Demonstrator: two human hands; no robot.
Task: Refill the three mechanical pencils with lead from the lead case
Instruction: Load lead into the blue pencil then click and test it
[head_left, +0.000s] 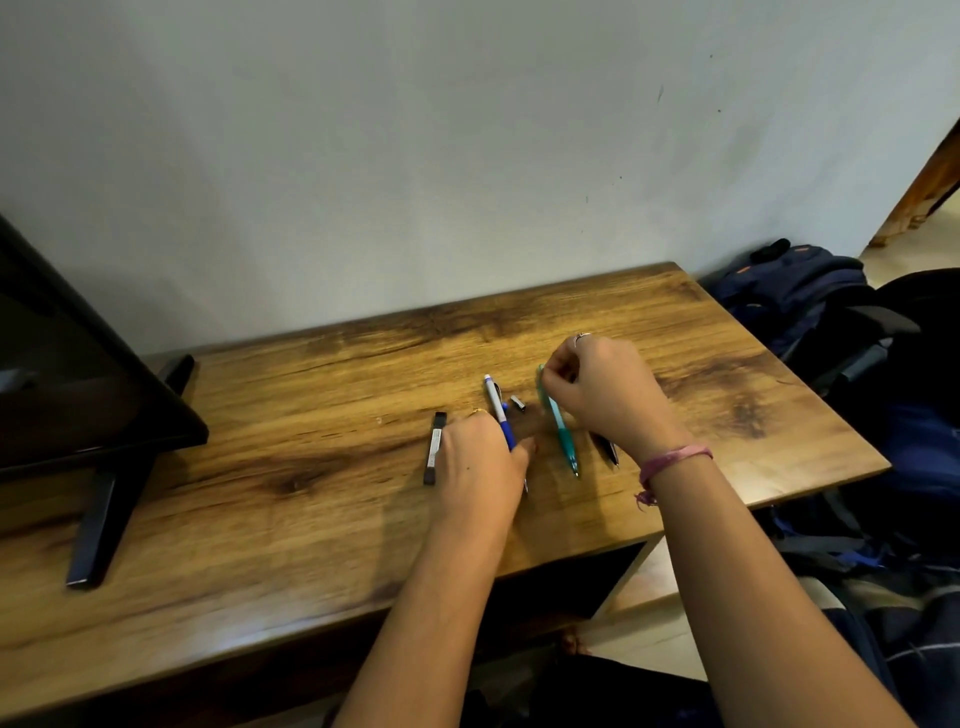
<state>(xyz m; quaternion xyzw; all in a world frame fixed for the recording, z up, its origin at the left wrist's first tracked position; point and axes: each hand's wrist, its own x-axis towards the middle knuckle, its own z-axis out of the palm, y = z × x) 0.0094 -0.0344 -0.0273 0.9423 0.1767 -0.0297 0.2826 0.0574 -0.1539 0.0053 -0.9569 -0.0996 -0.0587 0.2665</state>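
Three mechanical pencils lie on the wooden table. My right hand pinches the top end of the teal pencil, whose tip points toward me. My left hand lies over the lower part of the blue-and-white pencil, fingers curled round it. Only the tip of a dark pencil shows under my right wrist. The slim black lead case lies just left of my left hand. A small dark cap rests between the blue and teal pencils.
A dark monitor on a black stand fills the table's left end. A wall runs behind the table. A blue backpack and a black chair stand off the right edge.
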